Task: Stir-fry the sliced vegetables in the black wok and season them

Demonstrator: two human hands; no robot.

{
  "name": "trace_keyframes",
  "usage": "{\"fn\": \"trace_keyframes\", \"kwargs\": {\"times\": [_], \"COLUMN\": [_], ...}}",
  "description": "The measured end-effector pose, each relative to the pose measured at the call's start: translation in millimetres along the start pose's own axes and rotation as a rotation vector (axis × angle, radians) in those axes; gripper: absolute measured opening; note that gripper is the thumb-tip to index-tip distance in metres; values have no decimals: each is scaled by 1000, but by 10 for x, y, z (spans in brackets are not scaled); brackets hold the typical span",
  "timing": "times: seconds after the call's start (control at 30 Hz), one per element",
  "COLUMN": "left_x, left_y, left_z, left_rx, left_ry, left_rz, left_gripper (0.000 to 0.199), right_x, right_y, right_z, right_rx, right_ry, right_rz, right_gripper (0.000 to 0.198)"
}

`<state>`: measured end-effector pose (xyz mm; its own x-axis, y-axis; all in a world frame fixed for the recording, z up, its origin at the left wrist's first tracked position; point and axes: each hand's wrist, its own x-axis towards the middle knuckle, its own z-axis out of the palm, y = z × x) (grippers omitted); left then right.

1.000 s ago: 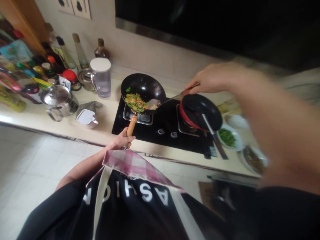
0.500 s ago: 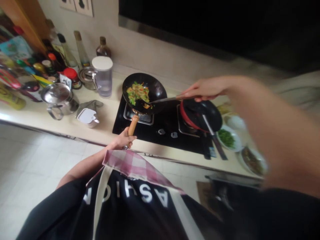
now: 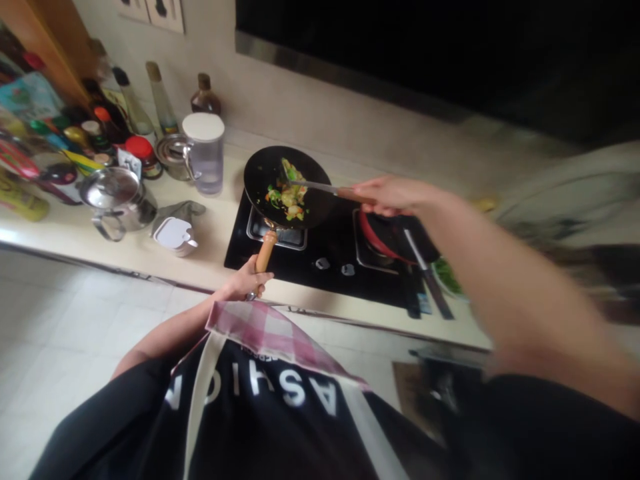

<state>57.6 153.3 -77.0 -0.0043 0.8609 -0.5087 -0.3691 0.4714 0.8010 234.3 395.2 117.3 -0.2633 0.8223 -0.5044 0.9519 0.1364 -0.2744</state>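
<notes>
My left hand (image 3: 253,277) is wrapped round the wooden handle of a black wok (image 3: 317,212), which sits over the left burner of the black gas hob (image 3: 300,260). In my right hand (image 3: 387,195) is a spatula (image 3: 350,194) with a wooden grip and a metal shaft. Its head reaches into the wok and is partly hidden by chopped vegetables (image 3: 290,195), green, pale and orange. Below and beyond my right hand stands a red frying pan (image 3: 375,237) with a dark inside, on the right burner. My forearm covers part of that pan.
Left of the hob are a water jug (image 3: 205,157), a lidded steel pot (image 3: 117,200), a white lidded container (image 3: 175,235) and several bottles. A knife (image 3: 433,283) lies by the red pan. Behind my forearm shows a dish of chopped greens (image 3: 447,275). A dark hood (image 3: 425,53) hangs above.
My right hand has moved left and slightly down with the spatula. The vegetables are shifted right and heaped differently. My left hand keeps its grip on the wok handle.
</notes>
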Motion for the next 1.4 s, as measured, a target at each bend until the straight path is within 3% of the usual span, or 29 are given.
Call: {"fn": "trace_keyframes", "kwargs": {"times": [0.1,0.2,0.27,0.37,0.47,0.53,0.67,0.77,0.9,1.0,1.07,1.23,1.4], "left_x": [21,35,34,28,28,33,44,44,19,-11,-27,-31,1], "left_y": [-37,-54,-50,-37,-36,-44,-73,-81,-45,-12,-4,-29,-56], "left_z": [-22,-33,-31,-20,-11,-12,-30,-36,-17,0,4,-3,-23], "left_rx": [-12,-7,-7,-2,-8,-13,1,1,4,4,0,-10,11], "left_ry": [-11,-3,-2,-6,-5,-8,-9,-6,12,16,9,-1,-2], "left_rz": [8,14,13,7,3,0,3,9,1,-22,-20,3,10], "left_gripper": [38,41,42,42,41,42,45,48,52,55,55,55,56], "right_x": [-124,-146,-112,-49,-38,-54,14,215,440,436,397,455,531], "right_y": [51,-91,-213,-296,-181,-27,238,260,122,96,150,238,94], "right_z": [-324,-465,-397,-109,158,181,-152,-367,-248,-146,-208,-431,-100], "right_rx": [-342,-580,-685,-798,-850,-901,-909,-889,-823,-790,-782,-823,-825], "right_ry": [-3,-60,-56,105,249,295,359,362,331,330,348,391,400], "right_rz": [8,-3,3,-5,-107,-186,-177,-107,-184,-342,-396,-271,-351], "right_gripper": [40,32,32,37,43,45,43,41,38,39,39,38,41]}}
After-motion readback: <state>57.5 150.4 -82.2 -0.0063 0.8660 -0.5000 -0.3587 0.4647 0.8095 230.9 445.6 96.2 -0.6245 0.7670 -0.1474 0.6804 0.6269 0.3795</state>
